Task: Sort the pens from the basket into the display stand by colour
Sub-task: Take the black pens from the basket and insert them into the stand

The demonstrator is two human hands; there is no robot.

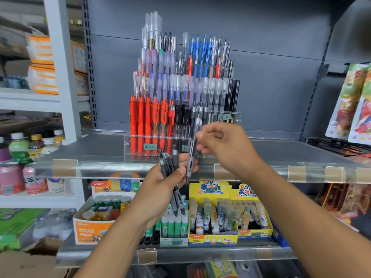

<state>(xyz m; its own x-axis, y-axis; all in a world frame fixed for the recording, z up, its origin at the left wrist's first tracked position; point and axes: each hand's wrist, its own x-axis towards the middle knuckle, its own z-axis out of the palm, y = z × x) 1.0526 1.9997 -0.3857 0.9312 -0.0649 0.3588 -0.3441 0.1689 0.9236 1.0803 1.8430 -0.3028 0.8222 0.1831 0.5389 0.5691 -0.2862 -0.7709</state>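
Note:
A tiered clear acrylic display stand (128, 146) stands on the grey shelf, filled with rows of pens: red ones at the front left, black ones beside them, blue and clear ones on the higher tiers. My left hand (160, 189) grips a bundle of black pens (174, 183) just below the shelf's front edge. My right hand (224, 147) pinches a single black pen (192, 151) near its top, holding it upright in front of the stand's lowest tier, by the black pens there. No basket is in view.
The grey shelf (281, 155) has a clear front lip with tape patches. Below it sit boxes of glue sticks (212, 217) and correction items (96, 217). Drink bottles (22, 147) and cans stand at the left. Packaged goods (353, 101) hang at the right.

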